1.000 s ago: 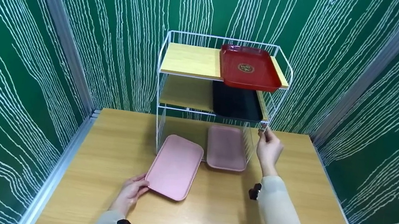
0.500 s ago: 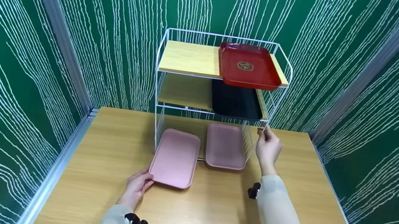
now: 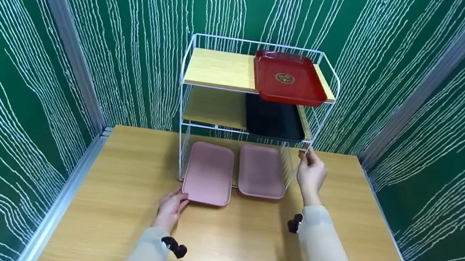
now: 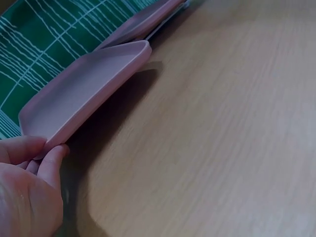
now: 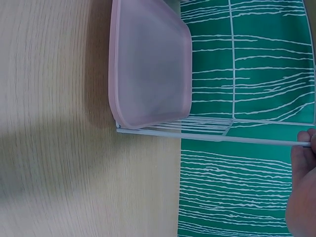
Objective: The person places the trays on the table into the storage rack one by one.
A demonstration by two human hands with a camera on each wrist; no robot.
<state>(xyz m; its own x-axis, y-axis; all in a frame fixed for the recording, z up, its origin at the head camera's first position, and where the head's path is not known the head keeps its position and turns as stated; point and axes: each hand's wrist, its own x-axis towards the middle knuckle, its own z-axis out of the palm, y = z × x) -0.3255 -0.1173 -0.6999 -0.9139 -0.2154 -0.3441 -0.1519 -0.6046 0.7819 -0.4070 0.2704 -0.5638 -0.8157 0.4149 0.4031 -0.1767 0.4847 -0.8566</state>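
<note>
My left hand (image 3: pixel 171 208) pinches the near left corner of a pink tray (image 3: pixel 209 175), thumb above and fingers below. In the left wrist view that pink tray (image 4: pixel 84 94) is raised off the table at its near edge, with a shadow beneath. Its far part lies inside the bottom level of a white wire rack (image 3: pixel 179 150). A second pink tray (image 3: pixel 262 172) rests beside it on the right of that level. My right hand (image 3: pixel 312 173) grips the rack's front right upright, just under the middle shelf; the right wrist view shows the fingers round the white rod (image 5: pixel 261 141).
A red tray (image 3: pixel 289 81) with a round emblem lies on the right of the top shelf (image 3: pixel 223 69). Below it, a black tray (image 3: pixel 275 118) sits on the right of the middle shelf (image 3: pixel 215 106). The wooden table (image 3: pixel 243 250) is bordered by green, white-streaked walls (image 3: pixel 8 71).
The left hand has moved the pink tray forward and straightened it, its far part going into the rack's bottom level. My right hand keeps hold of the upright.
</note>
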